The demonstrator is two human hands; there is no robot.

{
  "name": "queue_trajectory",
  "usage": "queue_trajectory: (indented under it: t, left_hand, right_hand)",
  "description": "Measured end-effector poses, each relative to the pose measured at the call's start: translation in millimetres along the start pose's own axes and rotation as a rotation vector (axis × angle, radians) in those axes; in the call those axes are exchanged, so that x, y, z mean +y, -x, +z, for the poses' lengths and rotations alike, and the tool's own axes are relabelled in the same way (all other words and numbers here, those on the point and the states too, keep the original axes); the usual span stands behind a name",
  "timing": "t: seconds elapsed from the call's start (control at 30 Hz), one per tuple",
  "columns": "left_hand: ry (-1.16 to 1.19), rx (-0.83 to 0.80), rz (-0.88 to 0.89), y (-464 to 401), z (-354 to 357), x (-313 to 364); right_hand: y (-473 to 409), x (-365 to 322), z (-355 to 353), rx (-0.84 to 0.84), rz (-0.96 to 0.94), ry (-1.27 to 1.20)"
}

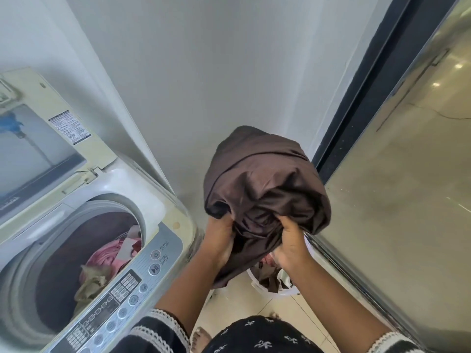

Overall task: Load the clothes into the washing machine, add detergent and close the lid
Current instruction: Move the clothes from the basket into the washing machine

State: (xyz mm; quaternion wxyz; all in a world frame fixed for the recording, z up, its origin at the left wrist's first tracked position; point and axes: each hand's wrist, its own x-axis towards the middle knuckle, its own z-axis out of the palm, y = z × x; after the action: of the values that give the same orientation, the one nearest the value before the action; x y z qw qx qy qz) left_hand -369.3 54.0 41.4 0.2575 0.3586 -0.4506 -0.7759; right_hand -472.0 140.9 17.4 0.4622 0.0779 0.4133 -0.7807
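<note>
A bunched dark brown garment (265, 184) is held up at chest height, right of the washing machine. My left hand (219, 238) grips its lower left folds, and my right hand (290, 240) grips its lower right folds. The top-loading washing machine (168, 215) stands at the left with its lid (43, 149) raised. Inside its drum (63, 256) lie pink cloth (107, 258), an olive piece (91, 284) and other clothes. Below my hands sits a white laundry basket (270, 291) with more clothes in it.
The machine's control panel (122, 291) with buttons runs along its front edge. A white wall rises behind. A dark-framed glass sliding door (397, 174) stands at the right. Tiled floor (244, 307) and bare toes (201, 337) show below.
</note>
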Motion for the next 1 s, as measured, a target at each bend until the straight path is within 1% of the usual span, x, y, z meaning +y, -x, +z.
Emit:
queue_trajectory:
  t: [0.03,0.07,0.1,0.17,0.23,0.27,0.33,0.37,0.4,0.43,0.5,0.53,0.57,0.63,0.67,0.7,0.73,0.77,0.8,0.83,0.87,0.9,0.93,1.0]
  left_hand:
    - [-0.137,0.003,-0.006,-1.3,-3.5,0.7]
    - [-0.242,0.014,-0.028,-1.0,-8.4,2.1]
    - [-0.303,0.007,-0.040,-1.4,-17.1,0.2]
    - [-0.349,-0.010,-0.041,4.2,-33.0,-0.1]
    - [-0.456,-0.020,-0.032,7.9,-42.3,1.5]
    - [-0.535,-0.039,-0.011,8.8,-43.7,1.6]
    - [-0.673,-0.100,0.092,6.7,-39.1,-2.1]
    - [-0.694,-0.135,0.153,3.3,-32.7,-4.7]
    - [-0.686,-0.158,0.207,-0.2,-25.6,-5.9]
    - [-0.647,-0.137,0.250,-1.8,-18.3,-5.6]
    - [-0.544,0.034,0.286,-6.9,-10.3,-2.4]
    - [-0.479,0.140,0.281,-11.0,-11.0,-1.2]
    - [-0.385,0.227,0.251,-15.5,-15.1,-2.5]
    - [-0.224,0.362,0.185,-18.6,-27.7,-6.3]
    - [-0.164,0.404,0.145,-18.5,-33.7,-8.2]
    - [-0.117,0.428,0.099,-18.3,-39.7,-10.8]
    - [-0.082,0.415,0.058,-15.7,-44.8,-12.3]
    - [-0.042,0.373,0.048,-13.4,-47.9,-13.9]
    - [0.017,0.323,0.051,-10.9,-51.1,-14.9]
    - [0.094,0.286,0.069,-9.2,-54.5,-16.2]
    - [0.175,0.257,0.077,-6.4,-55.3,-14.5]
    - [0.246,0.246,0.089,-4.6,-56.1,-13.9]
    - [0.295,0.231,0.089,-2.4,-55.9,-12.5]
    - [0.317,0.208,0.092,1.5,-53.6,-12.4]
  right_hand:
    - [-3.0,-4.5,-3.0,0.056,-0.032,-0.012]
    - [-6.1,-11.4,-6.6,0.115,-0.097,0.036]
    - [-9.9,-21.0,-12.2,0.168,-0.200,0.141]
    - [-11.6,-47.4,-23.9,0.221,-0.490,0.494]
    - [-9.4,-73.8,-31.7,0.135,-0.755,0.941]
    - [-5.9,-83.7,-31.1,0.097,-0.858,1.167]
    - [4.8,-91.7,-18.3,0.115,-0.996,1.547]
    - [12.2,-88.7,-4.6,0.138,-1.033,1.679]
    - [21.0,-81.8,10.6,0.152,-1.066,1.769]
    - [29.5,-72.2,23.7,0.147,-1.111,1.819]
    - [44.4,-57.9,41.1,0.066,-1.146,1.795]
    - [50.0,-56.9,46.3,-0.035,-1.118,1.737]
    - [52.4,-59.5,47.9,-0.168,-1.062,1.662]
    - [53.5,-70.0,45.0,-0.456,-0.862,1.428]
    - [52.7,-74.8,41.6,-0.497,-0.816,1.289]
    - [50.1,-78.0,37.0,-0.427,-0.853,1.190]
    - [46.1,-80.0,31.4,-0.278,-0.926,1.170]
    - [40.8,-81.1,24.7,-0.097,-0.980,1.234]
    - [35.4,-81.1,18.4,0.058,-0.951,1.313]
    - [30.0,-78.9,11.6,0.136,-0.822,1.346]
    - [26.8,-75.4,6.9,0.139,-0.626,1.294]
    - [25.6,-70.6,4.7,0.096,-0.406,1.152]
    - [26.7,-64.8,3.2,0.022,-0.209,0.950]
    - [29.6,-49.3,1.3,-0.151,0.110,0.539]
